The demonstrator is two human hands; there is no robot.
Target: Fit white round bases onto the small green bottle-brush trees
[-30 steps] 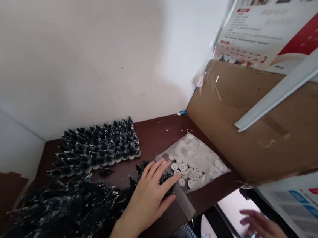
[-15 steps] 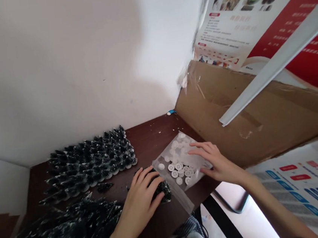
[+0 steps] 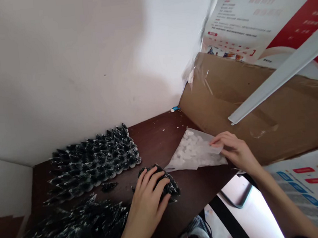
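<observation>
My left hand [image 3: 150,195] lies with spread, slightly bent fingers over a small cluster of dark miniature trees [image 3: 173,185] with white-frosted tips. Part of that cluster is hidden under the palm. At the right, my right hand [image 3: 236,150] pinches the edge of a translucent plastic bag [image 3: 208,159], which is folded over on the table. White round pieces [image 3: 188,144] show blurred through its film. A single small tree [image 3: 108,186] lies on its side left of my left hand.
Rows of small frosted trees [image 3: 94,156] stand near the wall. A heap of longer dark trees [image 3: 71,230] fills the front left. The brown table [image 3: 148,129] meets a cardboard sheet [image 3: 251,132] on the right, with a white strip [image 3: 279,78] leaning across it. A phone [image 3: 237,192] lies lower down.
My right hand has moved right and closed on the bag's edge. The bag, previously lying flatter with white discs showing at its near part, is now folded over them. My left hand stays on the trees.
</observation>
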